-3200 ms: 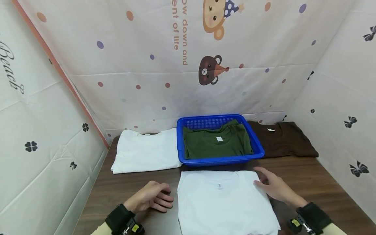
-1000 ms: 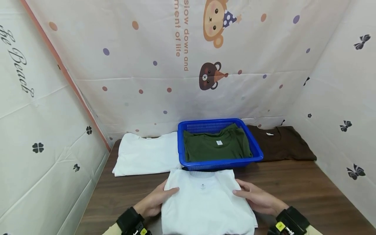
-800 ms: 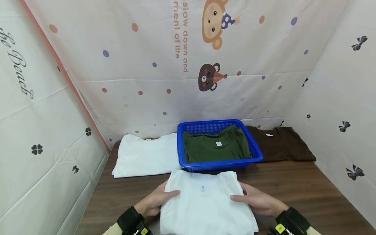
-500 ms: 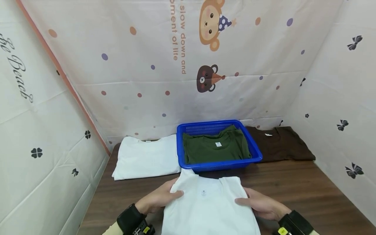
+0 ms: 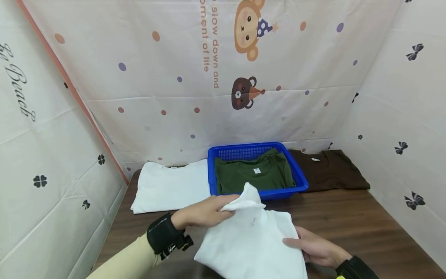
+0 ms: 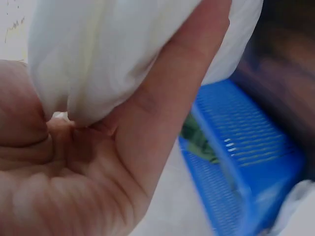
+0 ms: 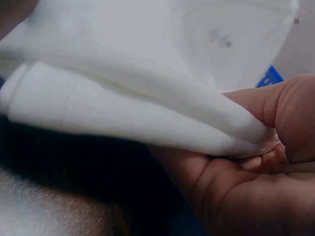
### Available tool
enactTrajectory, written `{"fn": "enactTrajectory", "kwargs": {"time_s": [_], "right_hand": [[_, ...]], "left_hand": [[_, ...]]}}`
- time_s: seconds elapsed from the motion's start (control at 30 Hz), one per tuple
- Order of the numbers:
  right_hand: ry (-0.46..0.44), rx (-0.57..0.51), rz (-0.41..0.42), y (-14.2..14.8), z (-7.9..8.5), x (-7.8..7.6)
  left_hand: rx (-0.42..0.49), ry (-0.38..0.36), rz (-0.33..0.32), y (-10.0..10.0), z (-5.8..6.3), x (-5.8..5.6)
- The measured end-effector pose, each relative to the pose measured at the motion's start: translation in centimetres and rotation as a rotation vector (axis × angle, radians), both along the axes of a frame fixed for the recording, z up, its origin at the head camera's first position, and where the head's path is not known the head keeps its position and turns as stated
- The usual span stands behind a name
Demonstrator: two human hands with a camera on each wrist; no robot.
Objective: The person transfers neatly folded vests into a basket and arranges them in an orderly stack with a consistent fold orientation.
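A folded white T-shirt (image 5: 258, 244) is held in both hands at the front of the table, its left shoulder lifted and tilted towards the blue basket. My left hand (image 5: 205, 211) pinches the cloth near the collar; in the left wrist view the white fabric (image 6: 103, 54) bunches between thumb and fingers. On the shirt's right edge, my right hand (image 5: 315, 246) grips the folded layers, thumb on top. The right wrist view shows those layers (image 7: 123, 110) between thumb and fingers. Small print marks the inside of the collar.
Behind the hands stands a blue plastic basket (image 5: 302, 186) with a folded dark green T-shirt (image 5: 254, 176) in it. Another folded white T-shirt (image 5: 170, 188) lies left of it, a folded brown T-shirt (image 5: 329, 170) right. Patterned cloth walls (image 5: 156, 77) enclose the wooden table (image 5: 362, 228).
Both hands have taken hold of the front white shirt. Over the last half second the left hand has risen forward and right, lifting and folding over the shirt's left shoulder; the right hand has barely shifted.
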State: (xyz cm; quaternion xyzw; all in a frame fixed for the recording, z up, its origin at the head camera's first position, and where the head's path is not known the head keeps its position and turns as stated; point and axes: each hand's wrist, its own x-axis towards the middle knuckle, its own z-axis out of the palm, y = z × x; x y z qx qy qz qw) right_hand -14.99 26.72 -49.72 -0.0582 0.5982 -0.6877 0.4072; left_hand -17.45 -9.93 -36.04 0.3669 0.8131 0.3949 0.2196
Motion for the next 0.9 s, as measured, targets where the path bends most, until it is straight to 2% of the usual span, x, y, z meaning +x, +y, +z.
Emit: {"fn": "enactTrajectory", "kwargs": {"time_s": [0.1, 0.17, 0.33, 0.47, 0.57, 0.67, 0.77, 0.9], "right_hand": [[-0.009, -0.043, 0.005, 0.3, -0.1, 0.1], [-0.019, -0.078, 0.010, 0.6, -0.2, 0.3], [-0.036, -0.133, -0.015, 1.1, -0.2, 0.7], [0.012, -0.109, -0.082, 1.8, 0.6, 0.6], [0.086, -0.053, -0.140, 2.6, 2.0, -0.1], [0.174, 0.017, -0.189, 3.5, 4.0, -1.0], [0.311, 0.111, -0.247, 4.2, 6.3, -2.1], [0.548, 0.229, -0.304, 4.5, 9.4, -4.6]], "left_hand": [[-0.026, 0.072, -0.034, 0.9, 1.7, -1.0], [-0.036, 0.086, -0.050, 1.4, 2.6, -1.7], [-0.026, 0.067, -0.015, 1.6, 4.0, -3.7], [0.029, 0.007, 0.044, 1.0, 4.4, -6.0], [0.088, -0.071, 0.103, 0.4, 4.1, -8.0], [0.135, -0.127, 0.180, -0.3, 3.4, -9.7], [0.193, -0.175, 0.233, -0.8, 2.8, -11.1], [0.289, -0.255, 0.297, -1.6, 2.2, -12.1]]}}
